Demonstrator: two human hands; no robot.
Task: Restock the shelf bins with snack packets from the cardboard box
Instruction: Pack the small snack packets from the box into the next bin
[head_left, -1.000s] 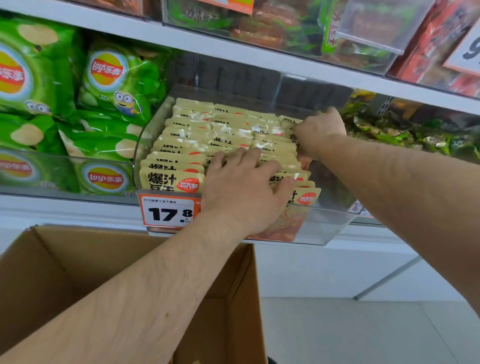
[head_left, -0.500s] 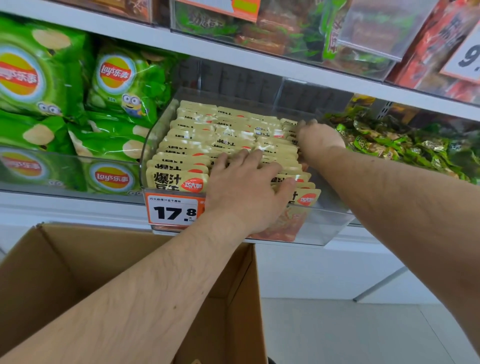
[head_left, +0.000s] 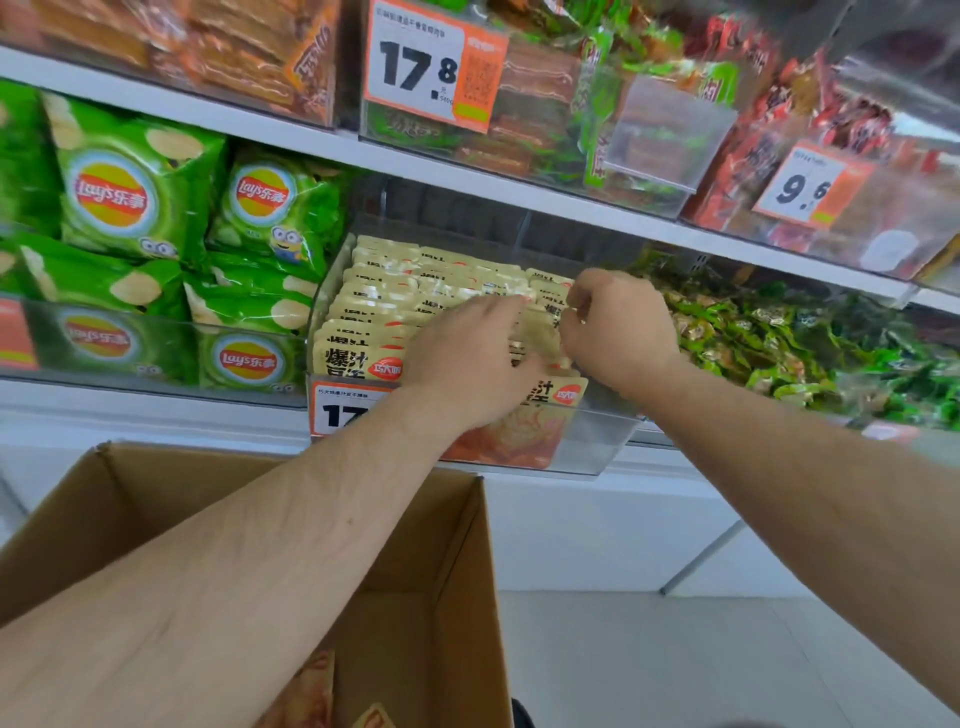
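both hands are up in the clear shelf bin (head_left: 597, 447) that's packed with rows of cream-coloured snack packets (head_left: 384, 291) standing on edge. the left hand (head_left: 467, 364) lies on the front rows with fingers stretched out fairly straight, pressing across the packet tops, so its grip is open and flat, not wrapped around anything. the right hand (head_left: 618, 327) is just beside it toward the right side of the bin, fingers curled in, and it looks like it's pinching the top edge of a packet there, though motion blur makes the exact one hard to pick out. an orange price tag (head_left: 337, 410) sits on the bin front, partly hidden by the left wrist. the cardboard box (head_left: 457, 597) sits open below the bin, under the left forearm, with a couple of packets (head_left: 306, 696) showing at its bottom. green chip bags (head_left: 130, 192) fill the bin to the left, and small green wrapped snacks (head_left: 779, 338) fill the one to the right.
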